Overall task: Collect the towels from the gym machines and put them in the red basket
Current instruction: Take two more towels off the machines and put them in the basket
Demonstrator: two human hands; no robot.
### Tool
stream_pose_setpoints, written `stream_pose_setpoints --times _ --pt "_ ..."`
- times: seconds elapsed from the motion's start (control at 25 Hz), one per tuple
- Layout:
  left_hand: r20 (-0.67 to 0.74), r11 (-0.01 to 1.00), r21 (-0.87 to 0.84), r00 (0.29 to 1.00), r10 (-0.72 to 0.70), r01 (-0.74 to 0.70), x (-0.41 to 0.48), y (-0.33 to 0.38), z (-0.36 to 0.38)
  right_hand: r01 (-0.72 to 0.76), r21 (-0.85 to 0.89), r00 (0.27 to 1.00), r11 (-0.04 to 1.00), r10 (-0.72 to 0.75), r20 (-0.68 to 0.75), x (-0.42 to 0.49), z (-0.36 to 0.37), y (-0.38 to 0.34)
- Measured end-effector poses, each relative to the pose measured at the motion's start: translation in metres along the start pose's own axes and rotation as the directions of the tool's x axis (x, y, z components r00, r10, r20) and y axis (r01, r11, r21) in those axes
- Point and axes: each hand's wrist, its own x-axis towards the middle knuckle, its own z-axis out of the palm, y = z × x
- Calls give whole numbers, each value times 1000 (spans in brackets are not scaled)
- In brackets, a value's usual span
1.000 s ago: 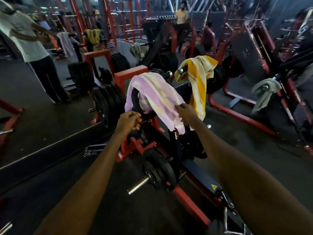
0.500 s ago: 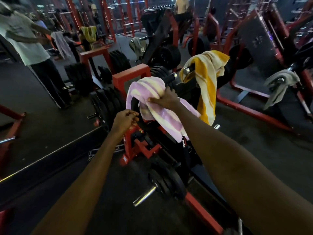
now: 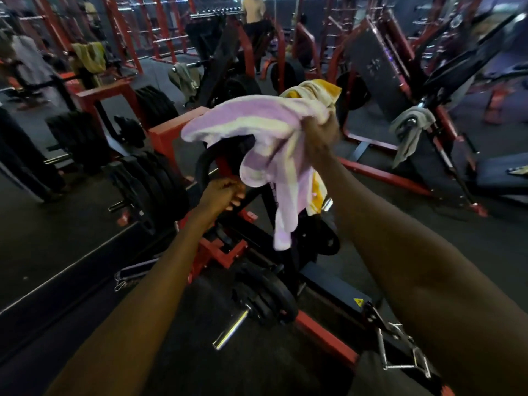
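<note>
Pink towel (image 3: 257, 124) lifted clear, right hand (image 3: 320, 138) fingers clutching it, yellow towel (image 3: 328, 88) mostly hidden behind

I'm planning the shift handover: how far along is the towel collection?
Done: nothing is visibly basketed, and the red basket is out of view. In hand: the right hand grips the lilac striped towel, held above the black handle. Left: the yellow towel just behind it, the grey towel at right, plus an olive towel and a yellow-green towel farther back.

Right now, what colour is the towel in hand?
Lilac towel with pale cream stripes; head view.
</note>
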Motion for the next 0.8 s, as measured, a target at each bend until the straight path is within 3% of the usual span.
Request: stream_pose_setpoints --times 0.08,0.16,0.44,0.6,0.8 --pt "69 999 -23 997 43 -42 7 13 22 -67 -27 981 997 61 -184 10 -48 -4" --pt "133 997 -18 989 71 -69 17 30 46 -70 -89 961 994 43 -274 17 -91 4" --pt "93 994 -21 990 108 -106 68 80 135 -235 -416 946 878 108 -306 34 -198 50" --pt "14 997 43 998 66 -67 121 96 177 -275 -490 943 828 131 -306 49 -227 81" --pt "28 992 80 995 -99 97 180 108 213 -300 -484 930 822 139 -340 71 -229 103"
